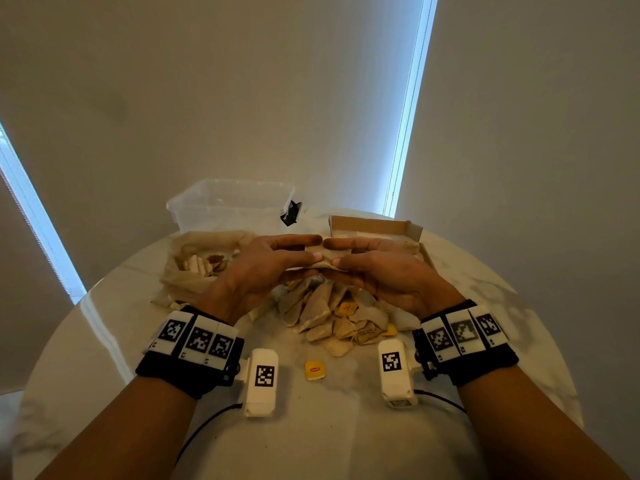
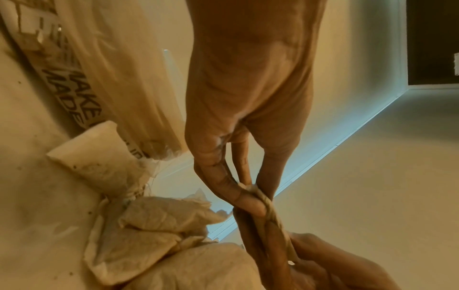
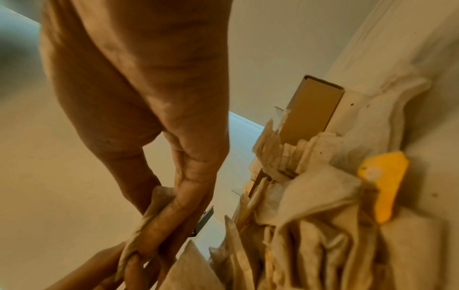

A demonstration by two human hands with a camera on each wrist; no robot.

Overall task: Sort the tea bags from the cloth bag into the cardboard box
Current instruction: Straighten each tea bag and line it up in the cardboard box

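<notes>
Both hands meet above the middle of the round table, holding one beige tea bag between them. My left hand pinches its left edge, thumb against fingers. My right hand pinches the right edge. A heap of loose tea bags with yellow tags lies under the hands. The crumpled cloth bag, still holding some tea bags, lies to the left. The open cardboard box stands behind my right hand and holds some tea bags.
A clear plastic tub stands at the back left, with a small black clip beside it. One yellow tag lies alone near the front of the marble table. Cables run from both wrist cameras.
</notes>
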